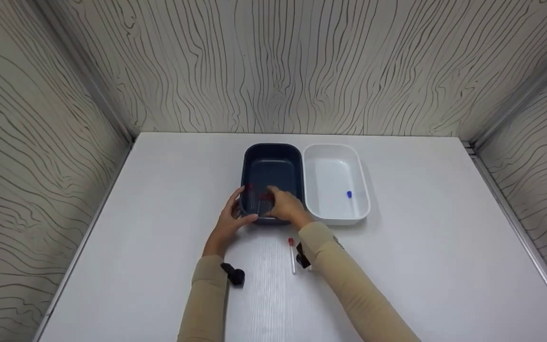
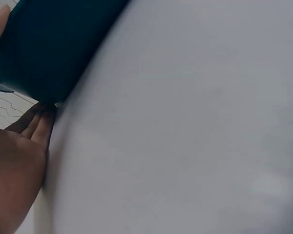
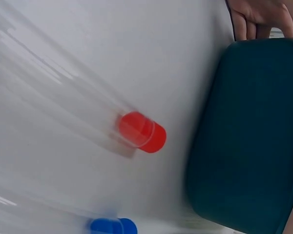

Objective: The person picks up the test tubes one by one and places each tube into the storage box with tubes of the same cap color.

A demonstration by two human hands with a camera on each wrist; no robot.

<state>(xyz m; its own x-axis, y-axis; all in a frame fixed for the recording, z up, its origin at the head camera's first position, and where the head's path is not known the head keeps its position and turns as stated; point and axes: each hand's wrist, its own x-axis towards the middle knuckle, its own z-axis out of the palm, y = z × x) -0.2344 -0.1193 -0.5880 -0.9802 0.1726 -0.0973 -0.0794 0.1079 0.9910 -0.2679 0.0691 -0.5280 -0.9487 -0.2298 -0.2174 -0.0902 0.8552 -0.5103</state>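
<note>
My left hand holds the near-left corner of a dark blue tray, with the thumb at the front rim and fingers along the outer left side. Inside that tray, my right hand has its fingers at a red-capped clear tube, pinching it near the cap. Left of it in the same tray lies another red-capped tube. On the table before the tray is a third red-capped tube, its cap large in the right wrist view. A blue-capped tube lies beside it, mostly hidden under my right forearm in the head view.
A white tray stands right against the dark one, with a blue-capped tube inside. Both stand on a white table with wood-patterned panels behind and at the sides.
</note>
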